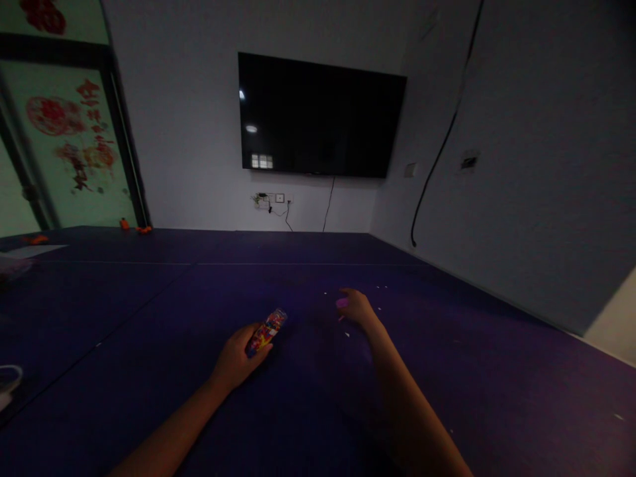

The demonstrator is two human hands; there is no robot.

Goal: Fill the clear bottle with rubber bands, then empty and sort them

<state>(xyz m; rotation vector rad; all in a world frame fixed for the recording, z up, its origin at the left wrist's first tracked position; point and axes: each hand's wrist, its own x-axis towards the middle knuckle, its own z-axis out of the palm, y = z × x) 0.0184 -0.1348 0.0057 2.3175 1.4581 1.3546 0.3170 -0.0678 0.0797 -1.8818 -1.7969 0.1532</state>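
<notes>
My left hand [237, 358] is wrapped round a small clear bottle [268, 331] with a red, yellow and blue pattern. The bottle is tilted, its clear end pointing away to the upper right. To the right, my right hand [356, 307] holds a small round purple lid [342, 303] between its fingers. Lid and bottle are apart. Both hands are over the dark blue-purple surface [298, 397].
Small white scraps [347, 334] lie around my right hand. A clear round container [10, 381] stands at the left edge. Orange objects [144, 230] sit near the door. A television [322, 119] hangs on the back wall; a black cable [440, 156] runs down the right wall.
</notes>
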